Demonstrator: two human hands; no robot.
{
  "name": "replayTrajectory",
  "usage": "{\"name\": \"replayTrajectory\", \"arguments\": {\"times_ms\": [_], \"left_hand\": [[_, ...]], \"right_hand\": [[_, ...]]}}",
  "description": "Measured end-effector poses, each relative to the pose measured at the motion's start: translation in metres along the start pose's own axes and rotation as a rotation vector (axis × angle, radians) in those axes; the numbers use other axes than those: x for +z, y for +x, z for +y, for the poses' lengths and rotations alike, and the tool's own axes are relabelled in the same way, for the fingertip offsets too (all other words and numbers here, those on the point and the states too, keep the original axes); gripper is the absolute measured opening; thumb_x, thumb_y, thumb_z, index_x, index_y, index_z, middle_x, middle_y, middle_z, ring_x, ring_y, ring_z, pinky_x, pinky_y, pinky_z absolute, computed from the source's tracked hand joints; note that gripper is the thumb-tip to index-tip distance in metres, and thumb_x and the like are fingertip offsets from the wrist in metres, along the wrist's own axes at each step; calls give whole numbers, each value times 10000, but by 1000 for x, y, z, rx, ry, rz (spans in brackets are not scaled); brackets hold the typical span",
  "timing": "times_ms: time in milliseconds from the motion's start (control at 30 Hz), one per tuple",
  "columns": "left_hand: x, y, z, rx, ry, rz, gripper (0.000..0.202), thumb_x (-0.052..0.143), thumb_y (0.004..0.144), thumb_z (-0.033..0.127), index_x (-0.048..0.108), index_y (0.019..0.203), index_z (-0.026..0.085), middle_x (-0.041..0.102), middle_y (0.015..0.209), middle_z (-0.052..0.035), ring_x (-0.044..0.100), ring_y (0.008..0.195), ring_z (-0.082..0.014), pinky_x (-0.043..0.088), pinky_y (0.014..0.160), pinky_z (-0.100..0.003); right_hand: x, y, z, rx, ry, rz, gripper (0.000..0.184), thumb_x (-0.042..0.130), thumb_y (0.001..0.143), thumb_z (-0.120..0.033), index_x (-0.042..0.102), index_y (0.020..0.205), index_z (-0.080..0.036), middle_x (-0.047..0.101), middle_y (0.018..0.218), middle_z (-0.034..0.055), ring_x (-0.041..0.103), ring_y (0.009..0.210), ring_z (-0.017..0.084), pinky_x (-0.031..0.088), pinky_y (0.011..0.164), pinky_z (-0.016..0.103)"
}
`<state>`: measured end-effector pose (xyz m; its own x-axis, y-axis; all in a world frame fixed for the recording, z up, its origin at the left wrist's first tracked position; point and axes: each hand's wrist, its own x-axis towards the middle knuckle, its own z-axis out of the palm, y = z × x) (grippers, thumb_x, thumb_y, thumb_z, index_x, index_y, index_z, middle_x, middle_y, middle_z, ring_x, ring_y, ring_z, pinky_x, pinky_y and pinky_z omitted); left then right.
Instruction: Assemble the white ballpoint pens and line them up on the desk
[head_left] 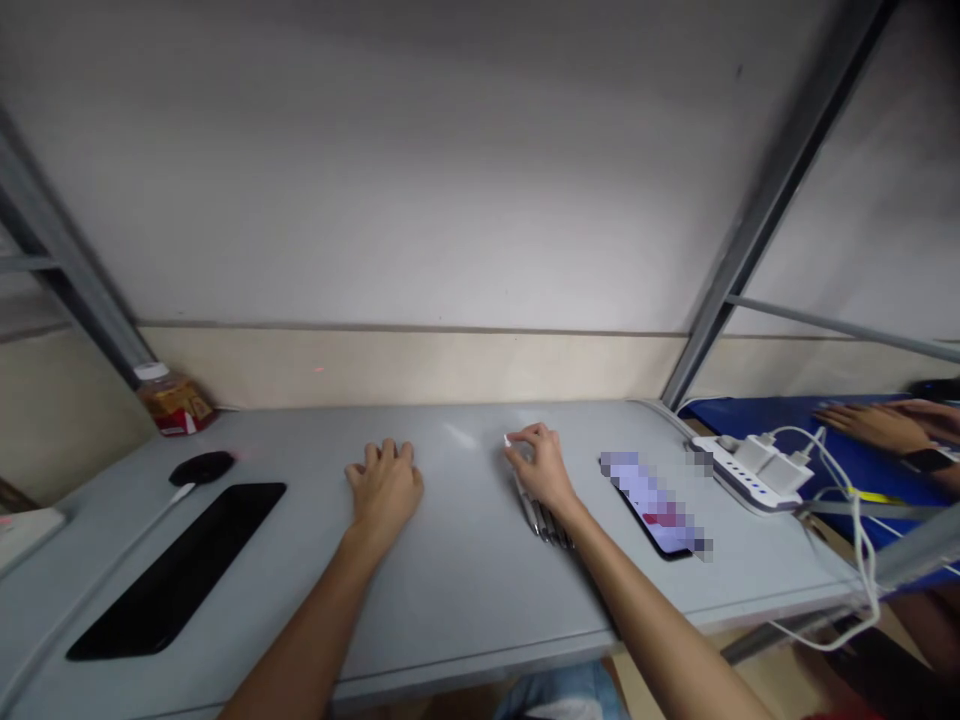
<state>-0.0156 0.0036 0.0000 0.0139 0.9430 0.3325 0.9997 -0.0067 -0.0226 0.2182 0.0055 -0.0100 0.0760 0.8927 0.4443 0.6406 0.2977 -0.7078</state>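
My left hand [385,488] rests palm down on the grey desk, fingers spread and holding nothing. To its right, my right hand [541,470] is closed in a pinch, thumb and forefinger at the white end of a slim pen [529,508]. Several more pens [553,530] lie side by side under that hand and wrist, their lower ends showing and the rest hidden. A phone [652,505] with a lit, pixelated screen lies right of my right forearm.
The desk [457,600] holds a black flat slab [180,570], a black mouse-like object [201,467] by a white cable, and a bottle [174,398] in the left corner. A white power strip [742,473] stands at right. Beyond a metal post, another person's hands [885,428] rest on a blue surface.
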Motion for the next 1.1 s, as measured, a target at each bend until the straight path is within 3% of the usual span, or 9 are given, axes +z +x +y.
{"name": "replayTrajectory", "arguments": {"times_ms": [167,367,633,767,867,967,1100], "left_hand": [[1,-1,0,77,-49,-3,292,359,853,179,623,979,183,625,1006,-145,477,1006,-326,359,780,-484],[-1,-2,2,111,-88,-64,327,370,827,118,591,1061,175,616,1041,-137,527,981,-281,356,815,-441],[2,1,-1,131,-164,-56,334,408,796,77,557,1081,165,590,1003,-106,594,886,-228,409,780,-362],[0,2,10,231,-572,52,256,471,773,66,552,972,204,592,941,-36,583,864,-169,448,772,-286],[-2,-3,27,317,-875,146,215,503,790,92,543,961,216,588,918,-14,575,854,-152,470,765,-265],[-2,-12,42,456,-967,127,168,506,820,112,548,941,220,575,946,-18,565,887,-153,475,786,-269],[4,-17,49,452,-967,151,139,520,833,137,525,946,217,545,970,-28,559,927,-160,482,807,-282]], "right_hand": [[0,-3,5,-18,-343,-93,204,597,848,-319,730,976,-232,529,1126,124,414,1037,287,307,822,405],[1,-3,9,-12,-458,-165,235,584,870,-386,725,990,-242,522,1132,132,387,1049,298,275,823,411],[-7,-1,8,16,-368,-158,192,583,861,-306,714,990,-251,537,1129,109,402,1068,281,281,834,396],[-10,-2,2,1,-303,-140,186,579,864,-298,707,986,-242,559,1128,108,425,1080,273,295,854,397],[-8,-4,-7,-126,-125,-165,225,561,884,-338,674,1057,-249,604,1093,84,475,1058,238,320,890,374],[-2,-7,-13,-217,104,-268,275,511,913,-391,660,1073,-225,660,969,59,557,895,189,382,808,300],[2,-9,-15,-249,94,-382,310,458,930,-388,677,814,-201,633,698,20,500,614,141,333,610,246]]}}
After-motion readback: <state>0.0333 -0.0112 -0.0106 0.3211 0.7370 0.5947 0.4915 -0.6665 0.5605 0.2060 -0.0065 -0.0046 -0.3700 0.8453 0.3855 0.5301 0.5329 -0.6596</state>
